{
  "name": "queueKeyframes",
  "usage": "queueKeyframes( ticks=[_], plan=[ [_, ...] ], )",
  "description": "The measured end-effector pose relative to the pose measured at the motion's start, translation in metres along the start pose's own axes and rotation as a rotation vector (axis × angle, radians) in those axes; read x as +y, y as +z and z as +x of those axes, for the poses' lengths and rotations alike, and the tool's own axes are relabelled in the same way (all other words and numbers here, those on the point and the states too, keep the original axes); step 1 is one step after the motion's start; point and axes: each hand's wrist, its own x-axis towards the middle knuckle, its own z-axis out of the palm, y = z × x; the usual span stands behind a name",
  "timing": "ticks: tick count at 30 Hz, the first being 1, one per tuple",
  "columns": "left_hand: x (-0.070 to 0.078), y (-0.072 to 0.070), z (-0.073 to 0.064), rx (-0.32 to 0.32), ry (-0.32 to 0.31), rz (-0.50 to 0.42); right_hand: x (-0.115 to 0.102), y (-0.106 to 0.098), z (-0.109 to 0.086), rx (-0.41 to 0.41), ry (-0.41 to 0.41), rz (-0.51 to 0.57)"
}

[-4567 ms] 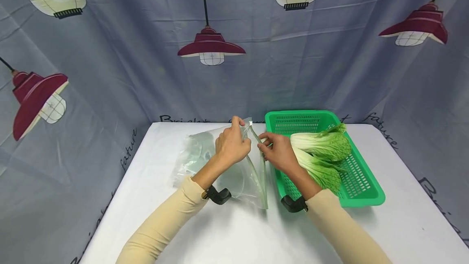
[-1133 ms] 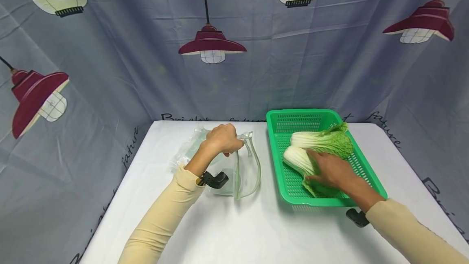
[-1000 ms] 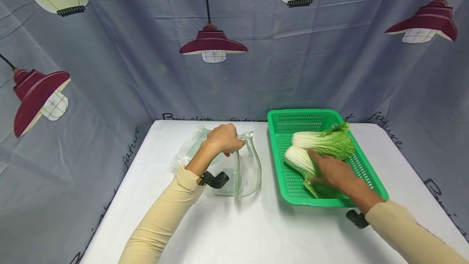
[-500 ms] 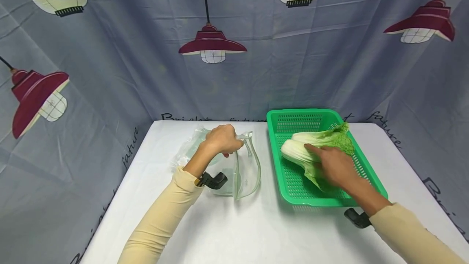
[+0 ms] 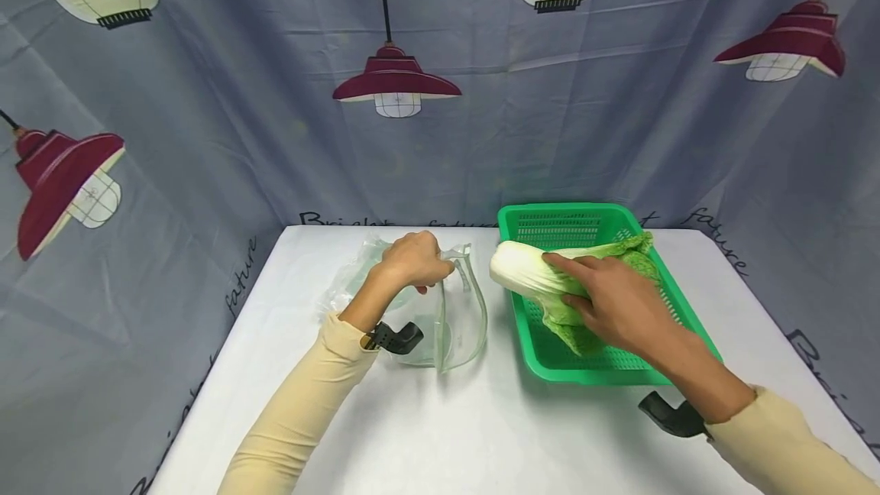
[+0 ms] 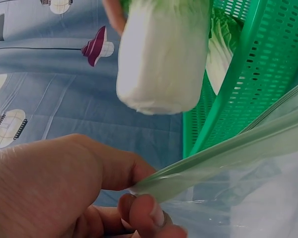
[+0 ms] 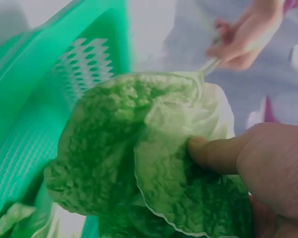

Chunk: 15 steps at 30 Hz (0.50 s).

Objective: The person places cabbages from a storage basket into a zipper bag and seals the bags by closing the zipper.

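My right hand (image 5: pixel 622 300) grips a napa cabbage (image 5: pixel 532 270) by its leafy part, its white base pointing left past the basket's left rim. In the right wrist view, my thumb presses on the crinkled green leaves (image 7: pixel 114 144). My left hand (image 5: pixel 412 260) pinches the edge of a clear zip bag (image 5: pixel 464 327), which lies on the table with its mouth spread open toward the basket. The left wrist view shows finger and thumb on the bag's green zip strip (image 6: pixel 223 148). A second napa cabbage (image 6: pixel 219 59) stays in the green basket (image 5: pixel 687 319), mostly hidden in the head view.
The basket stands on the right of a white-covered table (image 5: pixel 426 434), its raised rim between the cabbages and the bag. A grey curtain (image 5: pixel 440 159) printed with lamps hangs close behind and beside the table.
Earlier both hands were at the bag's mouth. Since then my right hand has moved to the basket, taken hold of the nearer napa cabbage and lifted it leftward. My left hand keeps the bag's edge.
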Motion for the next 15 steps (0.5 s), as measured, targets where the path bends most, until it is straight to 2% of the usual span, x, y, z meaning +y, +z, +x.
queueKeyframes(
  ticks=[6, 9, 12, 15],
  plan=[
    [-0.003, -0.002, -0.003, -0.002, 0.015, -0.024, -0.034, -0.004, 0.01, -0.084, -0.054, 0.012],
    [-0.003, -0.003, -0.005, -0.007, 0.035, -0.049, -0.048, 0.001, 0.015, -0.136, -0.082, -0.02],
    [0.001, -0.005, -0.008, -0.001, 0.056, -0.069, -0.058, 0.007, 0.019, -0.197, -0.08, -0.066],
    [0.005, -0.006, -0.011, 0.01, 0.08, -0.086, -0.068, 0.014, 0.023, -0.224, -0.08, -0.102]
  ],
)
